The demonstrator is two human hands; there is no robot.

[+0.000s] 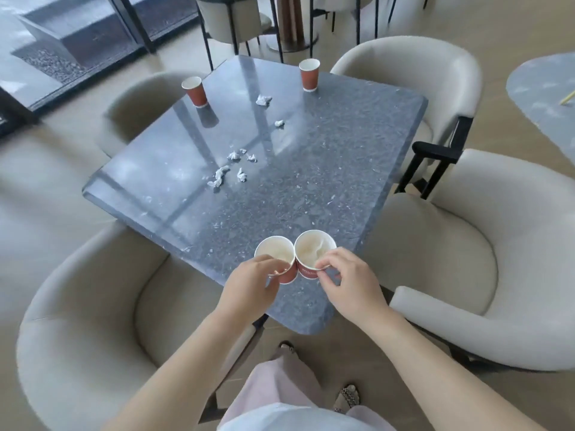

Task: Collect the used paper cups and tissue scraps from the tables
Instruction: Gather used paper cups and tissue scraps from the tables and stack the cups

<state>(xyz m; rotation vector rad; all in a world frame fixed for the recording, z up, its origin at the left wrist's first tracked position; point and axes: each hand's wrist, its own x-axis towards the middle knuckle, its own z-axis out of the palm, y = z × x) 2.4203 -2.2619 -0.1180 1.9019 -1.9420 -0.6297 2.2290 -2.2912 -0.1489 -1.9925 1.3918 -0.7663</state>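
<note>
Left hand: left hand (253, 283) curled over the near rim of the left red paper cup (275, 253), thumb and fingertips pinching the lip.
Right hand: right hand (345, 279) with thumb and forefinger pinching the near lip of the right red paper cup (314, 248), other fingers loosely bent.
Cup position: both upright at the nearest corner of the grey speckled stone table (311, 181), rims touching.
Handling: probably light, thin-walled and easily crushed; rim the stiffest part, so a lip pinch or a gentle wrap round the wall; likely to nest one inside the other; best kept upright in case of dregs.
Remaining cups: far-left red paper cup (194, 91) and far-right red paper cup (309, 74) upright at the far edge, well apart.
Scraps: crumpled white tissue scraps (222, 175) scattered mid-table, toward the left; soft, near weightless, suited to a fingertip pinch.
Obstacles: cream upholstered armchairs (513, 244) ringing the table, two flanking the near corner; far cups probably a long reach across.
</note>
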